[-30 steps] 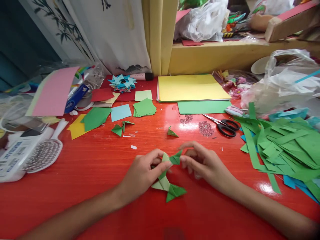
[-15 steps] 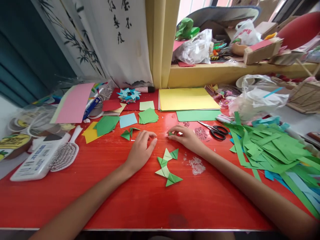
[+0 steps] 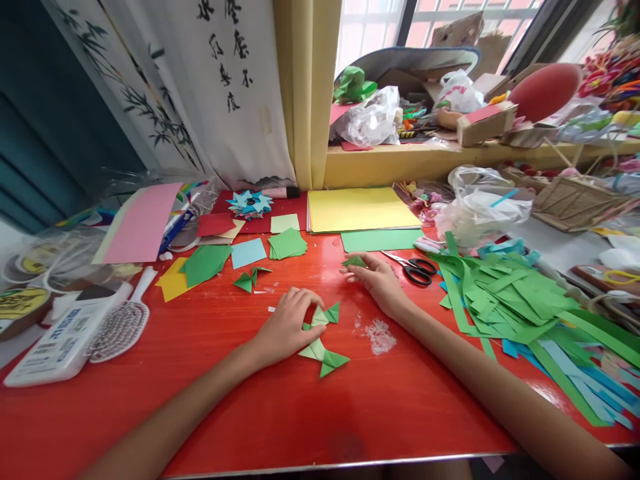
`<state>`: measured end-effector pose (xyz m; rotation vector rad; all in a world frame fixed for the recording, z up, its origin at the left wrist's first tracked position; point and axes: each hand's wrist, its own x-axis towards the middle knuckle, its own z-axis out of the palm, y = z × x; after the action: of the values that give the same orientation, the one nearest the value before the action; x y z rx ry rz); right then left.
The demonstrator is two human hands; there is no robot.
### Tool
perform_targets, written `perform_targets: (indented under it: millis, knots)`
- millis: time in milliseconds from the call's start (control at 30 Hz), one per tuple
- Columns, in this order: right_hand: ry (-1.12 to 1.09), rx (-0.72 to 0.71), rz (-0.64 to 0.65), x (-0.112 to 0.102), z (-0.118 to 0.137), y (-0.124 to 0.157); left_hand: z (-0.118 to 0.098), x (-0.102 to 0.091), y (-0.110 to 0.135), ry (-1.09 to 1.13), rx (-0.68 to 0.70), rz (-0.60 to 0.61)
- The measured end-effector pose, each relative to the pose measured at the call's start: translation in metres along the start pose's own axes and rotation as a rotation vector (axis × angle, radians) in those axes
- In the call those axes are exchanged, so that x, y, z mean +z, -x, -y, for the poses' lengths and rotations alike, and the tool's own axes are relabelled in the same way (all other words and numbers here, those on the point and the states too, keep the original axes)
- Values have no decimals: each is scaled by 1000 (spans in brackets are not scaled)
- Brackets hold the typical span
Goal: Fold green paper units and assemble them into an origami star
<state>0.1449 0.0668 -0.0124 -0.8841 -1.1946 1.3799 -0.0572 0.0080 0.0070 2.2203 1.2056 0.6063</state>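
Observation:
A curved chain of folded green and pale green paper pieces (image 3: 334,362) lies on the red table. My left hand (image 3: 289,325) is over its left side, with the thumb and fingers curled around the middle pieces and covering part of them. Up and to the right, my right hand (image 3: 379,281) pinches a small folded green paper piece (image 3: 354,261) between thumb and fingers, just above the tabletop. Two or so loose folded green pieces (image 3: 245,282) rest beyond my left hand.
Black-handled scissors (image 3: 419,270) lie beyond my right hand. Green paper strips (image 3: 515,287) heap at the right. Green paper squares (image 3: 288,244), a yellow paper stack (image 3: 363,208) and a blue paper ring (image 3: 250,204) sit at the back. A hairbrush (image 3: 121,327) lies left.
My left hand has moved right and toward me, onto the paper chain. My right hand still holds the green piece, which now shows more. The view has shifted slightly.

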Motion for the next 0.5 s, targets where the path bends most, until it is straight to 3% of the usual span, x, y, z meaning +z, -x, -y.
perform_targets:
  millis: [133, 267, 500]
  knots:
    - [-14, 48, 85, -1, 0, -1, 7, 1, -3, 309, -205, -91]
    - [24, 83, 143, 1, 3, 2, 15, 1, -7, 575, -269, -217]
    - [117, 82, 203, 3, 8, 8, 16, -2, -10, 695, -361, -236]
